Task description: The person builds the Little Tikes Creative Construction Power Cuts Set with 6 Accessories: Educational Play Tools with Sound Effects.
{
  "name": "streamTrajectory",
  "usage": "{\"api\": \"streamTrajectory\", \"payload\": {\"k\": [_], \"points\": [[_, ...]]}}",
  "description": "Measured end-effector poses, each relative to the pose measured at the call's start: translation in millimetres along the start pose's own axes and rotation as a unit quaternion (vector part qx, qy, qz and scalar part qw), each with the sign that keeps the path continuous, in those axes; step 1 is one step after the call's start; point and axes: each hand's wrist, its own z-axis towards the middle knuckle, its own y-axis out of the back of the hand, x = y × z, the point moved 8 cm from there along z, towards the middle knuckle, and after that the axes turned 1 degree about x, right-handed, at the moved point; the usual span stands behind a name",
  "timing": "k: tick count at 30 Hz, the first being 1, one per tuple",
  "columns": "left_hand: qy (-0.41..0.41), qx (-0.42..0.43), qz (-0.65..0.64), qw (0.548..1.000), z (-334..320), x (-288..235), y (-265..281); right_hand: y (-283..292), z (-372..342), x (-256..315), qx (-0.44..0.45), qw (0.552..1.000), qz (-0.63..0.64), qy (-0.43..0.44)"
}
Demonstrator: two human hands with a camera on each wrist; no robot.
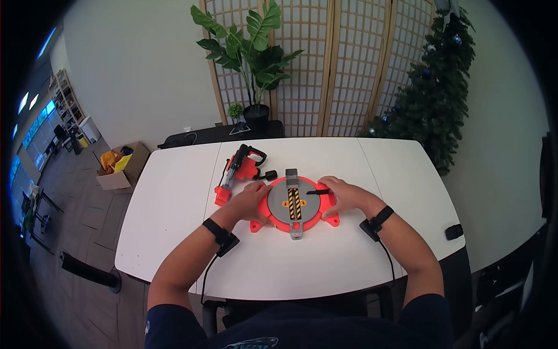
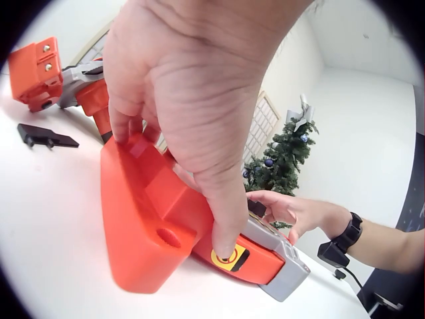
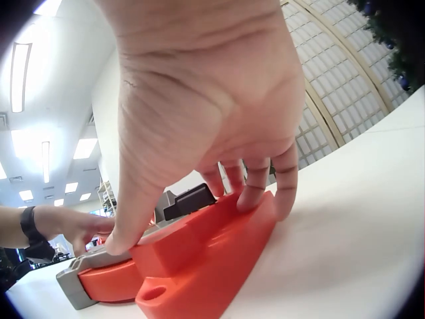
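Observation:
In the middle of the white table sits a round orange-and-grey toy base point(image 1: 306, 205) with a black-and-yellow striped strip across its grey disc. My left hand point(image 1: 251, 202) grips its left side; in the left wrist view the thumb lies over a yellow sticker point(image 2: 226, 258) and the fingers reach over the orange side block. My right hand point(image 1: 344, 196) holds the opposite side, fingers on the far part of the block and thumb on the near part. A black bar point(image 1: 318, 192) sits on the disc beside the right fingers.
Behind my left hand lies an orange, grey and black toy gun point(image 1: 239, 168). A small flat black piece point(image 2: 46, 136) rests on the table near it. The white table point(image 1: 174, 232) has a black object point(image 1: 454, 232) at its right edge. A cardboard box point(image 1: 131, 168) stands left on the floor.

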Motion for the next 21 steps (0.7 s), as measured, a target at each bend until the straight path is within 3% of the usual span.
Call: {"api": "streamTrajectory", "payload": {"k": [5, 21], "points": [[-0.008, -0.003, -0.006, 1.000, 0.5, 2.0, -2.3, -2.1, 0.2, -1.4, 0.013, 0.997, -0.074, 0.011], [-0.012, 0.019, -0.012, 1.000, -2.8, -7.3, 1.5, 0.7, -7.0, 11.2, 0.033, 0.997, -0.075, 0.012]]}}
